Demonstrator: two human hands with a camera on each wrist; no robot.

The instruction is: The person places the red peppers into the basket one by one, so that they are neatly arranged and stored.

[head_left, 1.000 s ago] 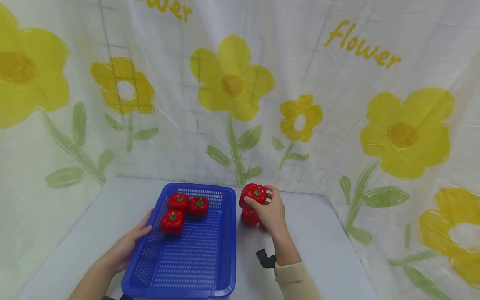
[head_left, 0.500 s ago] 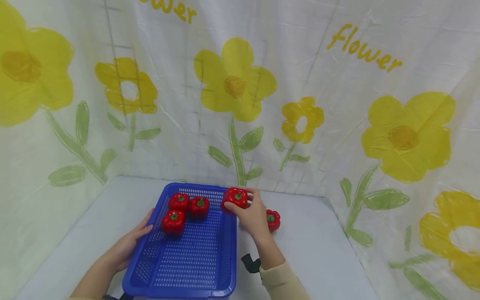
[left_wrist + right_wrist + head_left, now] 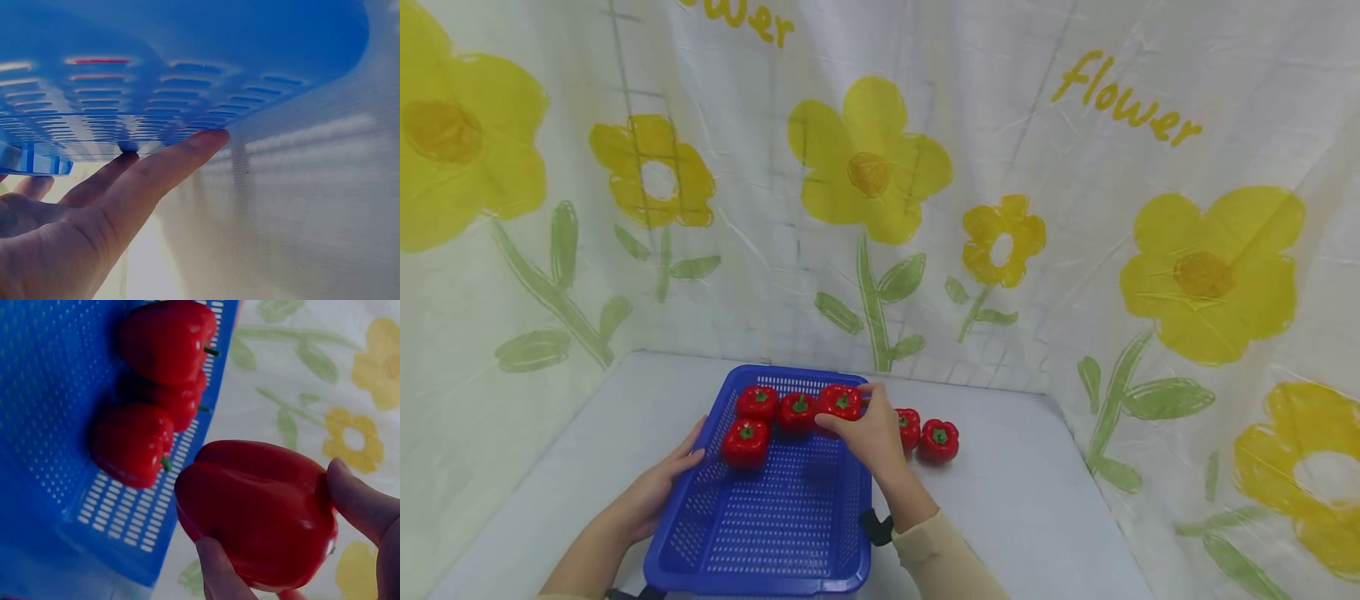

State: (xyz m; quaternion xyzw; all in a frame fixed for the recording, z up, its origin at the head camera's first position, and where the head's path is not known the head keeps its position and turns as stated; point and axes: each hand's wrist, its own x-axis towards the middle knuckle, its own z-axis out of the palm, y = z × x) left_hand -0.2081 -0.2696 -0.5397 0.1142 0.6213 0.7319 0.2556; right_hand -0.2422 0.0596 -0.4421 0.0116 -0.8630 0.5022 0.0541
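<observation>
My right hand (image 3: 874,429) grips a red bell pepper (image 3: 841,402) by its sides, above the far right part of a blue plastic basket (image 3: 775,533). In the right wrist view the held bell pepper (image 3: 259,512) sits between thumb and fingers, apart from the others. Three more red bell peppers rest in the basket's far left part, one of them the front pepper (image 3: 747,444). At the basket's left side is my left hand (image 3: 655,496). The left wrist view shows its straight fingers (image 3: 169,169) touching the slotted blue plastic from outside.
On the white table (image 3: 1030,500), right of the basket, lie two more red bell peppers: one (image 3: 939,442) in full view, the other (image 3: 909,427) partly behind my right hand. A pale curtain (image 3: 737,275) with painted yellow flowers hangs behind the table.
My right hand has carried the held bell pepper leftward, from over the table to over the basket. The two peppers on the table are now uncovered more. Left hand and basket stay put.
</observation>
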